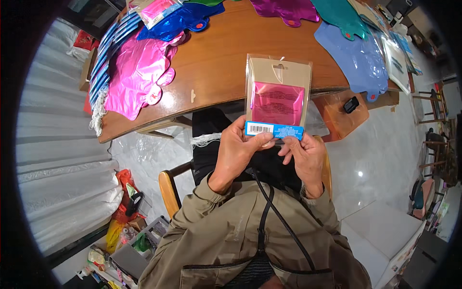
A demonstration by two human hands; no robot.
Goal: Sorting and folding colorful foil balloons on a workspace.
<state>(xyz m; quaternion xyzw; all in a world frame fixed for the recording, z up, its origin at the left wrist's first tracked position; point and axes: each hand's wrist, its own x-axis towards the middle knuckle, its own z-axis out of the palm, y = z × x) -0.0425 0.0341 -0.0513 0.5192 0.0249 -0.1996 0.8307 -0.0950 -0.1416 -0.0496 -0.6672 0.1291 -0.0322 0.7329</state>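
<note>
Both hands hold a flat clear packet (278,96) upright in front of the person's chest, just off the near edge of the wooden table (216,62). The packet has a tan card backing with a hang hole at the top, a folded pink foil balloon inside, and a blue label strip along its bottom edge. The left hand (236,154) is clenched on the lower left corner, thumb pressed over the blue strip. The right hand (305,159) grips the lower right corner, its fingers (288,144) pinching the strip from below.

On the table behind the packet lie flattened foil balloons: a pink one (137,77) at the left, a dark blue one (180,21) above it, a purple one (284,9) and a teal one (339,17) at the far edge, and a pale blue one (356,58) at the right. A stack of blue-edged packets (103,58) lines the table's left end. A small orange stool (339,118) carrying a black object stands just right of the packet, and a wooden chair (168,188) sits under the person.
</note>
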